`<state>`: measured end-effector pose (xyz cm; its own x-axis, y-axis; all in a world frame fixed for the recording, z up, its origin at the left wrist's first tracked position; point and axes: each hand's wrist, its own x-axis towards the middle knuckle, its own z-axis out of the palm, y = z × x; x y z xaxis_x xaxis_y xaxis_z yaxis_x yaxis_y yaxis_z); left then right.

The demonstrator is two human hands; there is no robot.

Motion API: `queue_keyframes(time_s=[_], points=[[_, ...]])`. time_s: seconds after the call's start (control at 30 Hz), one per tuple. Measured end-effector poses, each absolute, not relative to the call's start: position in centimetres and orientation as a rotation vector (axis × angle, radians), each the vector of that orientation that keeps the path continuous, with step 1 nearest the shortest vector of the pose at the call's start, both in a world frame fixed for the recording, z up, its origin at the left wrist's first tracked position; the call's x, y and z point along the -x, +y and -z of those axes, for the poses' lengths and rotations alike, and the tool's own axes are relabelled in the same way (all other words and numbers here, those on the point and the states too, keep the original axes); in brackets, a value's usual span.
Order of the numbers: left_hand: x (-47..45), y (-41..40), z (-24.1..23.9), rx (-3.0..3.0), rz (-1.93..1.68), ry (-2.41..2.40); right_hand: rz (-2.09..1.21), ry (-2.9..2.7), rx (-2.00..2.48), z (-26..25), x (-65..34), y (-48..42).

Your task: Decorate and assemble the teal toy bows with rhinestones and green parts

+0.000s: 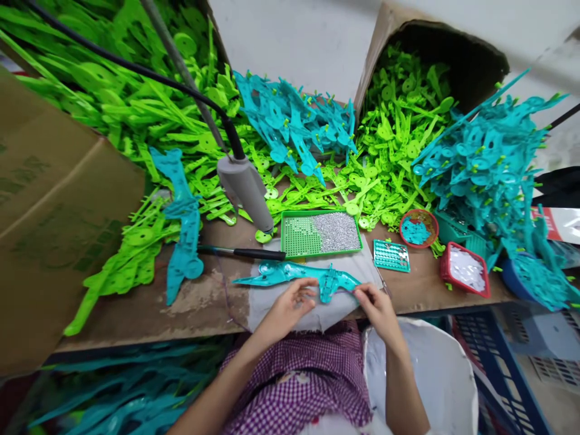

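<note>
A long teal plastic part (290, 273) lies on a grey cloth (267, 302) at the table's front edge. My left hand (289, 307) rests on its middle with fingers curled against it. My right hand (377, 307) pinches the part's right end. Just behind the part stands a green tray (321, 234) filled with small silver screws. An electric screwdriver (244, 187) hangs above the tray on a black cable.
Heaps of lime-green parts (136, 115) and teal parts (493, 163) crowd the back of the table. A cardboard box (49, 199) stands at left, another (435, 42) behind. A red bowl (419, 228), a red tray (466, 270), a small teal grid (392, 256) and a black-handled tool (244, 252) lie nearby.
</note>
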<state>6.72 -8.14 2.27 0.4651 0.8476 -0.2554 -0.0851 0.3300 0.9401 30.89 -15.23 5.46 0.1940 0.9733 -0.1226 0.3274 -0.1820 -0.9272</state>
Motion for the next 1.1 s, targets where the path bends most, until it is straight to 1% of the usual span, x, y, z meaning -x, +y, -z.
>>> queue_keyframes(time_s=[0.13, 0.27, 0.4, 0.5, 0.67, 0.73, 0.87, 1.1], points=[[-6.8, -9.7, -0.4, -0.696, -0.804, 1.056, -0.852, -1.049, 1.703, -2.0, -32.7, -13.0], [-7.9, -9.6, -0.6, -0.352, -0.787, 0.994, -0.926, -1.108, 1.708, 0.6, -32.9, -11.6], [-8.9, -8.5, -0.9, -0.183, -0.791, 0.918, -0.965, -1.150, 1.696, 0.8, -33.0, -11.9], [-9.5, -8.2, -0.8, -0.223, -0.780, 0.895, -0.975, -1.167, 1.684, 0.2, -33.1, -12.2], [-10.9, -8.6, -1.3, -0.524, -0.827, 0.887, -1.013, -1.191, 1.651, -1.2, -33.0, -12.0], [-11.3, -8.8, -1.2, -0.552, -0.839, 0.887, -0.952, -1.175, 1.676, -1.9, -32.8, -12.3], [-11.2, -8.8, -0.1, -0.521, -0.804, 0.873, -0.718, -1.067, 1.815, -2.7, -32.1, -14.4], [-10.6, -8.8, 1.1, -0.533, -0.756, 0.866, -0.534, -1.119, 2.000, -1.1, -29.1, -17.0]])
